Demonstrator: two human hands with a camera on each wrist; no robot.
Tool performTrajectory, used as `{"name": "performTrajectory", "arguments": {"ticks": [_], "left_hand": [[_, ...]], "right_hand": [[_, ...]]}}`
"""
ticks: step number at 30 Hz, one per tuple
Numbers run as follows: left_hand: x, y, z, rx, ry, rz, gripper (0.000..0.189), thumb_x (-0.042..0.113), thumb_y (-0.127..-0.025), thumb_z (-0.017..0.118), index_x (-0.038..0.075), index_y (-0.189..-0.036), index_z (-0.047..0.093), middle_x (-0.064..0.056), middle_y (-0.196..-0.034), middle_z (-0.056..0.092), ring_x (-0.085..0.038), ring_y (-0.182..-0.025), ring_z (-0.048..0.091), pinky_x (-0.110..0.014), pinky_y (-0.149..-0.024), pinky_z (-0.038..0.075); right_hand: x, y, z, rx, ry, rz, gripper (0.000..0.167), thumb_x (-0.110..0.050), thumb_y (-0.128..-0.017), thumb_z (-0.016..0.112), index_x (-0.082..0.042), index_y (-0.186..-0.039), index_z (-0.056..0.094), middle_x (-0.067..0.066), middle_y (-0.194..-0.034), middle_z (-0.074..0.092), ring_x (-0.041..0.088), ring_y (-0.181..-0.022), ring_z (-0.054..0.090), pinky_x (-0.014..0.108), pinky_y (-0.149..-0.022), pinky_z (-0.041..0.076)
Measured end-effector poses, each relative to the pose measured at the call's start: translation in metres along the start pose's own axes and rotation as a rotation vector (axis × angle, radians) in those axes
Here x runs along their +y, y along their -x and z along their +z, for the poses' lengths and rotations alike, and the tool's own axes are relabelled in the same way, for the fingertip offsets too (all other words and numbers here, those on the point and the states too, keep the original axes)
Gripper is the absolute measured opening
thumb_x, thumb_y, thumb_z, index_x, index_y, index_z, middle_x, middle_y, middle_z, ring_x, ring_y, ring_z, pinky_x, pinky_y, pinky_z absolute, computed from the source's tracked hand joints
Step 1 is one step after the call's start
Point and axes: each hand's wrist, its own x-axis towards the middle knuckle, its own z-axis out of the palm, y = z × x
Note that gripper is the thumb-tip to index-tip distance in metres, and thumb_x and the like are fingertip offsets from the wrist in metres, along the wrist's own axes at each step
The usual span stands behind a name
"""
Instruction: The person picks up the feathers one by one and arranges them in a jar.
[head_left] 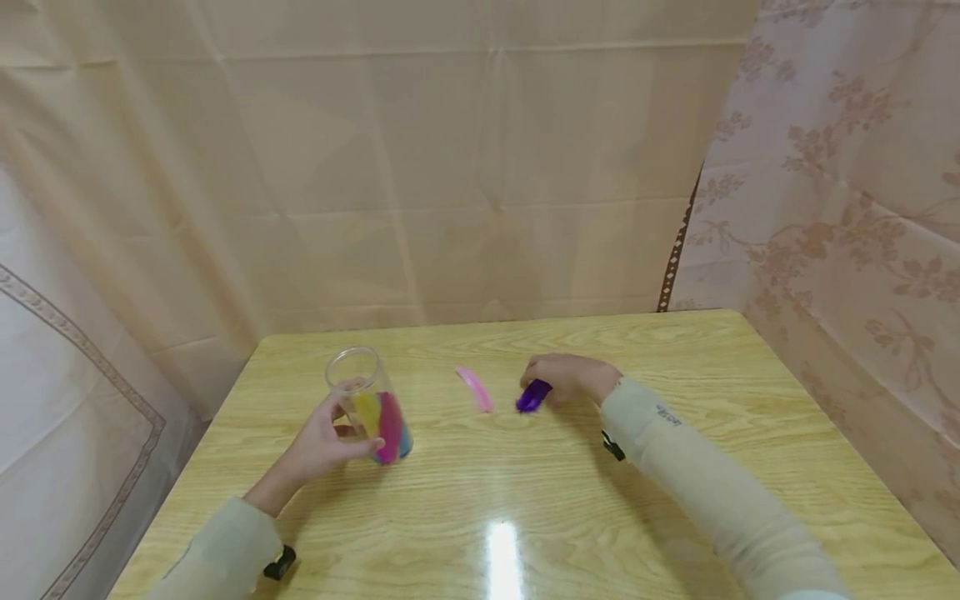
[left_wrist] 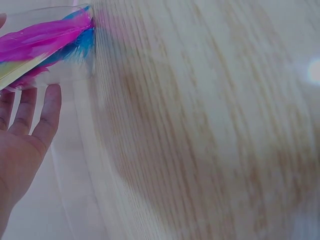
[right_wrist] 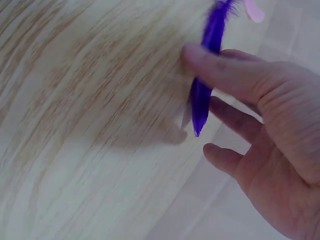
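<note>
A clear, open-topped glass jar [head_left: 354, 367] stands on the left part of the table, with yellow, magenta and blue feathers [head_left: 390, 429] inside. My left hand [head_left: 330, 442] grips the jar's side, thumb in front and fingers around the back. In the left wrist view the magenta feather [left_wrist: 42, 40] shows through the clear wall, above the fingers. My right hand [head_left: 566, 375] pinches a purple feather [right_wrist: 215, 35] between thumb and fingers, low over the table. Between the hands, a pink feather [head_left: 474, 389] lies on the tabletop.
The wooden table [head_left: 465, 508] reaches back to a beige curtain [head_left: 450, 167]. A floral cloth [head_left: 847, 208] hangs along the right side and a white cloth [head_left: 67, 417] along the left. Light reflects off the table near the front.
</note>
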Motion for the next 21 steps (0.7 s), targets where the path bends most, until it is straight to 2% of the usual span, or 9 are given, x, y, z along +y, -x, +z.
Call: {"name": "performTrajectory", "arguments": {"ticks": [12, 16, 21], "left_hand": [[-0.0012, 0.0000, 0.0019, 0.002, 0.003, 0.005, 0.082, 0.004, -0.080, 0.085, 0.012, -0.148, 0.040, -0.015, -0.130, 0.058, -0.033, -0.114, 0.054, -0.038, -0.085, 0.054], [-0.0003, 0.0000, 0.0022, 0.006, 0.003, 0.004, 0.082, 0.004, -0.080, 0.086, 0.010, -0.148, 0.040, -0.014, -0.132, 0.057, -0.033, -0.115, 0.053, -0.038, -0.085, 0.055], [0.0009, 0.0013, 0.0008, 0.012, -0.001, -0.005, 0.082, 0.005, -0.080, 0.086, 0.010, -0.148, 0.040, -0.014, -0.133, 0.057, -0.033, -0.116, 0.052, -0.037, -0.086, 0.054]], "right_hand": [[0.0002, -0.0023, 0.0020, 0.000, 0.022, 0.021, 0.048, -0.010, -0.082, 0.086, -0.010, -0.126, 0.067, 0.006, -0.123, 0.061, 0.028, -0.118, 0.058, 0.044, -0.105, 0.045], [0.0016, -0.0026, 0.0020, 0.004, -0.003, 0.037, 0.040, -0.010, -0.080, 0.087, -0.012, -0.116, 0.070, 0.001, -0.111, 0.062, 0.023, -0.108, 0.060, 0.041, -0.100, 0.048], [0.0025, -0.0054, 0.0019, -0.006, -0.066, 0.052, 0.027, -0.002, -0.079, 0.086, -0.013, -0.099, 0.071, -0.004, -0.094, 0.063, 0.014, -0.089, 0.058, 0.033, -0.087, 0.050]]}}
